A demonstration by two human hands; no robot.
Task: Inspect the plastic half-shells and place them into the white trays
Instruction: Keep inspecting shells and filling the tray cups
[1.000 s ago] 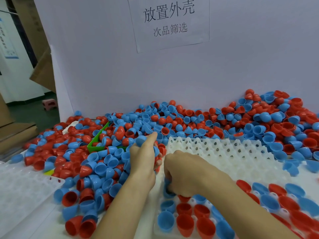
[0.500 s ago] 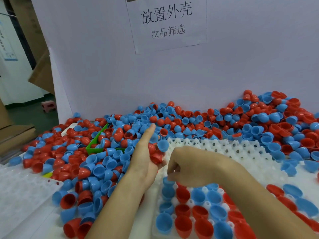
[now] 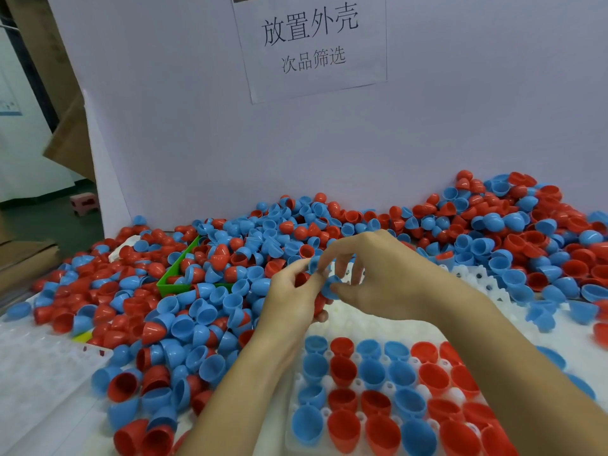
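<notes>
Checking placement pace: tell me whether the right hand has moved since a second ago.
Yes. The right hand lifted off the filled tray rows toward the far pile, meeting the left hand.

Both forearms are showing bare, no sleeves reaching them; the left hand [image 3: 297,292] and right hand [image 3: 378,274] are wearing no gloves.

**Around the bench**

A white paper sign [image 3: 312,44] with black Chinese characters hangs on the pale backboard [image 3: 460,110]. A green bin [image 3: 171,284] lies tilted, half buried. At far left, brown cardboard [image 3: 70,139] leans, and a small pink stool [image 3: 84,203] stands on the green floor [image 3: 49,222].
</notes>
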